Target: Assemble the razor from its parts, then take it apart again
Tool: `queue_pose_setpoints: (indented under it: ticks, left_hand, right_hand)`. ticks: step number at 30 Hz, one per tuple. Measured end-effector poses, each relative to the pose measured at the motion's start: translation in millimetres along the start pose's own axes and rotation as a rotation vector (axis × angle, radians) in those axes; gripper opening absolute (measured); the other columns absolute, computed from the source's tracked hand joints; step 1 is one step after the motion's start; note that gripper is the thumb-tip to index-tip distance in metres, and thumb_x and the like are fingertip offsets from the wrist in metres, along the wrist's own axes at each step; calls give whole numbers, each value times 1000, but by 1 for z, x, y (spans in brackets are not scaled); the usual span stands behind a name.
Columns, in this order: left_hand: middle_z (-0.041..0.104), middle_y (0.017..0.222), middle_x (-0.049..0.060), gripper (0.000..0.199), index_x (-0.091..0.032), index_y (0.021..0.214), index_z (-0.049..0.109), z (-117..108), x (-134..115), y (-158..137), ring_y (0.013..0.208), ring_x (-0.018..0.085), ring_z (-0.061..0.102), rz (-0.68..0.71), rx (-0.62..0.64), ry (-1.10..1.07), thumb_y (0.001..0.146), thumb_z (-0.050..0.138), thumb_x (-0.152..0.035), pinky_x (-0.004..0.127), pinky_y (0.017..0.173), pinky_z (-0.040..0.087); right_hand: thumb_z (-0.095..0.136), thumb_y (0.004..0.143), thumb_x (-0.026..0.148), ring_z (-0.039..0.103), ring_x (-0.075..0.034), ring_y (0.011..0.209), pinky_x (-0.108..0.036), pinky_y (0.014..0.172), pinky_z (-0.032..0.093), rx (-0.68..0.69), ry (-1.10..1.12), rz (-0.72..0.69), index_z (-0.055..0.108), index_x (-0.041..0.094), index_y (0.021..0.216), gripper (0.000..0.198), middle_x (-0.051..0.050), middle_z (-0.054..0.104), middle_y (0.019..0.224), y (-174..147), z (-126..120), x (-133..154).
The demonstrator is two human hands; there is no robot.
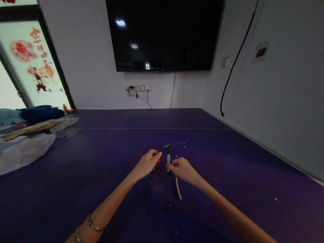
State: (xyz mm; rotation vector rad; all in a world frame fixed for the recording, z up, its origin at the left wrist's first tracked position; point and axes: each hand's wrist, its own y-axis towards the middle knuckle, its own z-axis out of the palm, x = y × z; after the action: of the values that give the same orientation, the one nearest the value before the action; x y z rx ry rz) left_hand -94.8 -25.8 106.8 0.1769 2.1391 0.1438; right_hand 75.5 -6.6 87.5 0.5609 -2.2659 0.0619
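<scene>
My right hand [182,169] pinches a safety razor [168,158] by its grey-white and black handle. The razor stands nearly upright, its greenish head at the top. Just left of it is my left hand [147,164], fingers loosely bent and a little apart, with nothing visible in them; the fingertips do not touch the razor. Close under the left hand lies a small dark object [154,170], too small and partly covered to name. A thin whitish tube or stick [178,189] lies below my right hand, its upper end hidden behind the hand.
The purple floor surface [107,208] carries scattered white bits. At the left lie a plastic sheet [20,154], a clear cup [58,131] and blue cloths [40,113]. A television [168,31] hangs on the wall above sockets [142,88]; a black cable [239,49] dangles at right.
</scene>
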Motion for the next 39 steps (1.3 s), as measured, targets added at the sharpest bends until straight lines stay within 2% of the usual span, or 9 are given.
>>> queue_pose_setpoints:
  ticks: [4, 7, 10, 18, 21, 23, 30, 35, 39]
  left_hand:
    - [68, 75, 7, 27, -12, 90, 62, -8, 9, 2, 66, 16, 61, 94, 35, 295, 81, 48, -33, 24, 59, 41]
    - [68, 74, 7, 17, -12, 80, 65, -6, 24, 5, 66, 15, 61, 109, 137, 400, 75, 50, -19, 22, 59, 40]
    - [68, 74, 7, 15, -13, 75, 66, -2, 41, 8, 66, 15, 61, 115, 153, 520, 70, 52, -13, 22, 59, 39]
    - [68, 76, 5, 18, -14, 74, 66, -1, 62, 16, 69, 14, 61, 81, 145, 623, 67, 50, -8, 22, 60, 38]
    - [68, 75, 5, 11, -15, 73, 66, 0, 66, 17, 69, 15, 60, 50, 163, 654, 68, 56, -14, 22, 60, 38]
    - [67, 77, 5, 9, -15, 74, 66, 1, 68, 16, 71, 16, 60, 31, 166, 671, 67, 61, -20, 23, 60, 38]
    - [65, 84, 6, 17, -16, 79, 65, 5, 68, 10, 81, 19, 60, 24, 110, 689, 68, 66, -29, 24, 65, 40]
    - [65, 82, 7, 12, -16, 78, 65, 9, 64, 7, 80, 20, 61, -4, 90, 682, 71, 64, -26, 24, 66, 41]
    - [64, 82, 9, 10, -15, 77, 65, 11, 60, 5, 81, 22, 61, 10, 79, 711, 74, 60, -23, 26, 66, 42]
  right_hand:
    - [51, 73, 29, 41, -7, 40, -19, 41, 25, 33, -96, 134, 50, 15, 42, 34, 3, 41, 38, 9, 7, -19]
    - [52, 72, 28, 41, -7, 41, -18, 40, 25, 78, -132, 159, 48, 15, 41, 34, 3, 41, 38, 12, 14, -25]
    - [52, 72, 27, 43, -7, 41, -17, 39, 27, 123, -131, 169, 49, 15, 44, 31, 3, 46, 41, 13, 17, -24]
    - [53, 67, 20, 46, -8, 37, -16, 38, 34, 263, -115, 200, 52, 16, 45, 22, 3, 48, 39, 11, 13, -16]
    - [53, 66, 21, 45, -7, 34, -17, 36, 33, 370, -146, 245, 53, 16, 46, 21, 3, 50, 39, 14, 14, -15]
    - [54, 66, 21, 45, -8, 33, -17, 35, 33, 395, -177, 261, 53, 15, 44, 22, 2, 52, 40, 16, 16, -15]
    - [57, 65, 21, 52, -10, 39, -18, 39, 36, 314, -192, 174, 53, 17, 46, 19, -1, 56, 44, 17, 17, -17]
    - [54, 70, 23, 53, -11, 41, -19, 42, 38, 241, -160, 111, 52, 16, 44, 27, -2, 55, 42, 12, -1, -12]
    - [53, 72, 26, 49, -10, 38, -19, 42, 37, 175, -148, 155, 53, 16, 43, 31, 0, 49, 37, 10, -17, -16]
